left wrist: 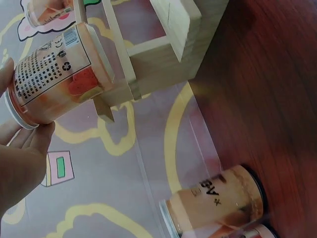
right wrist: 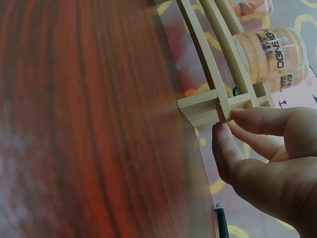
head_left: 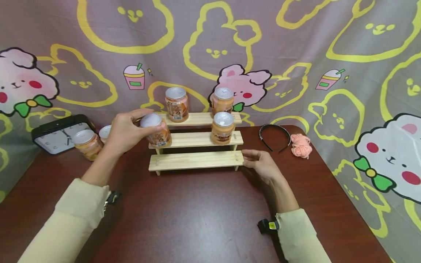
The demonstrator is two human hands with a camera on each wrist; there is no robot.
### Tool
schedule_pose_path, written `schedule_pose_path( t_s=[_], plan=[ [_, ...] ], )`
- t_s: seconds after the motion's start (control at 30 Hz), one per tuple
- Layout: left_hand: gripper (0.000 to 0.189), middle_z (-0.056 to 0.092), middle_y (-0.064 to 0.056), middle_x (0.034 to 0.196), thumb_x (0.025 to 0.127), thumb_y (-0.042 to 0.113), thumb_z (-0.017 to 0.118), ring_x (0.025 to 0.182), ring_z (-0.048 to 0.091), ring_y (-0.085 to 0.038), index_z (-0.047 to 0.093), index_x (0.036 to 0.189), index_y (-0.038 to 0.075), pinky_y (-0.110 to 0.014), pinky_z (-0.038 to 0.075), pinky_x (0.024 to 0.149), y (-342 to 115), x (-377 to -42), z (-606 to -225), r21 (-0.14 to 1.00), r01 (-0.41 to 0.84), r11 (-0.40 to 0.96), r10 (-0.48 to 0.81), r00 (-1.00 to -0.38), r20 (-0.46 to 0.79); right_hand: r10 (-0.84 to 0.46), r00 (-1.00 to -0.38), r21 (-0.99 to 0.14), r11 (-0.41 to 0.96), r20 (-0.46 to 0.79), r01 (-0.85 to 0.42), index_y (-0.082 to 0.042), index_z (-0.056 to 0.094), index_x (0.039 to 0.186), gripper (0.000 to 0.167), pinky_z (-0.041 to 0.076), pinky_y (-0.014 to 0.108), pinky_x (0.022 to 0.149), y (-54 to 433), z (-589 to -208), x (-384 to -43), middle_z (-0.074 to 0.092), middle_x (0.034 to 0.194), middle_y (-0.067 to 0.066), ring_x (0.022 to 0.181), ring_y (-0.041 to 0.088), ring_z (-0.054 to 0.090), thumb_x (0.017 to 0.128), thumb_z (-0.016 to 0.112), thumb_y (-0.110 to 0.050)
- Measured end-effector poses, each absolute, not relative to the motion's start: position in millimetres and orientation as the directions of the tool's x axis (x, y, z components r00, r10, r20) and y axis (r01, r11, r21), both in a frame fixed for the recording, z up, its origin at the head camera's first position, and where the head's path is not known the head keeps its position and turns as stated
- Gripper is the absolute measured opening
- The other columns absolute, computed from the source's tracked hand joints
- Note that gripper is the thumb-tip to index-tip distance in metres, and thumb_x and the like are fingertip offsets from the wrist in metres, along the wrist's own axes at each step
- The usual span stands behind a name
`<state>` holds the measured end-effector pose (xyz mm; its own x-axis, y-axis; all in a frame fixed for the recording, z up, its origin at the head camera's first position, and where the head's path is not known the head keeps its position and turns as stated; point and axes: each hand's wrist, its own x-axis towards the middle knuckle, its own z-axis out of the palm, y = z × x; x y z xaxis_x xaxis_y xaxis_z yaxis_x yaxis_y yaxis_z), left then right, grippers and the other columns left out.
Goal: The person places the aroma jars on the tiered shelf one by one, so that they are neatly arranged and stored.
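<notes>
My left hand (head_left: 126, 129) grips a clear, silver-lidded can of orange fruit (head_left: 159, 137), its thumb and fingers around the upper part. This can is at the left end of the middle tier of a three-step wooden display rack (head_left: 194, 160); whether its base touches the wood I cannot tell. At the rack's right side, my right hand (head_left: 263, 166) pinches the end of the lowest tier between thumb and fingers. Similar cans stand on the rack: one at the right of the middle tier (head_left: 223, 129), and two on the top tier, left (head_left: 177, 106) and right (head_left: 222, 100).
Two more cans, one nearer (head_left: 88, 146) and one partly behind my left arm (head_left: 104, 132), stand at the left beside a dark-framed clock (head_left: 54, 137). A black headband (head_left: 277, 126) and pink yarn (head_left: 300, 146) lie right of the rack. A patterned curtain (head_left: 279, 40) borders the table.
</notes>
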<state>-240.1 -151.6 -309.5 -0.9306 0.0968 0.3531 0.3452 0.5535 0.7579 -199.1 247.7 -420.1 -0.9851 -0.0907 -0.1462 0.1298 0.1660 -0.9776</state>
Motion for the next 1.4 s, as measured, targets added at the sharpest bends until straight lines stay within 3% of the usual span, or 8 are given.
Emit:
schedule_pose_path(
  t_s=[0.17,0.63,0.93,1.2,1.4],
  plan=[
    [0.057,0.069,-0.014,0.124,0.076,0.029,0.092,0.11,0.064,-0.023,0.073,0.122,0.001,-0.013,0.048,0.076,-145.0,-242.6,-310.3,0.748,0.371,0.551,0.128,-0.923,0.363,-0.094,-0.985,-0.977,0.169,-0.147,0.13,0.016,0.047,0.14,0.048,0.052,0.02,0.086,247.9,-420.6,-199.7,0.052,0.138,0.033,0.106,0.015,0.06,0.094,0.058,0.014],
    [0.058,0.07,-0.012,0.124,0.076,0.028,0.092,0.111,0.063,-0.022,0.072,0.124,0.002,-0.019,0.051,0.081,-127.7,-246.3,-311.9,0.789,0.37,0.491,0.149,-0.928,0.342,-0.116,-0.984,-0.98,0.161,-0.133,0.114,0.018,0.046,0.14,0.047,0.053,0.021,0.087,248.0,-420.8,-199.9,0.053,0.134,0.035,0.111,0.021,0.061,0.095,0.057,0.014],
    [0.062,0.066,-0.016,0.13,0.075,0.028,0.093,0.121,0.059,-0.027,0.071,0.126,0.001,-0.045,0.051,0.097,-117.9,-252.2,-315.1,0.773,0.372,0.515,0.151,-0.926,0.345,-0.113,-0.985,-0.98,0.166,-0.134,0.114,0.018,0.046,0.14,0.047,0.053,0.02,0.087,248.6,-420.9,-200.0,0.052,0.136,0.035,0.11,0.02,0.061,0.095,0.057,0.014],
    [0.064,0.063,-0.02,0.133,0.076,0.024,0.092,0.124,0.058,-0.032,0.067,0.129,-0.003,-0.047,0.05,0.099,-109.6,-252.7,-317.1,0.756,0.392,0.524,0.161,-0.918,0.363,-0.1,-0.984,-0.977,0.17,-0.144,0.126,0.016,0.047,0.141,0.048,0.053,0.021,0.088,248.9,-420.0,-198.6,0.052,0.137,0.034,0.109,0.019,0.061,0.095,0.058,0.014],
    [0.064,0.064,-0.019,0.133,0.076,0.022,0.092,0.119,0.061,-0.032,0.067,0.129,-0.004,-0.047,0.054,0.093,-104.6,-253.6,-322.0,0.713,0.442,0.545,0.181,-0.892,0.415,-0.097,-0.984,-0.977,0.166,-0.152,0.134,0.015,0.047,0.141,0.048,0.053,0.02,0.086,248.4,-419.8,-199.0,0.054,0.135,0.033,0.106,0.016,0.062,0.094,0.058,0.013]
  ],
)
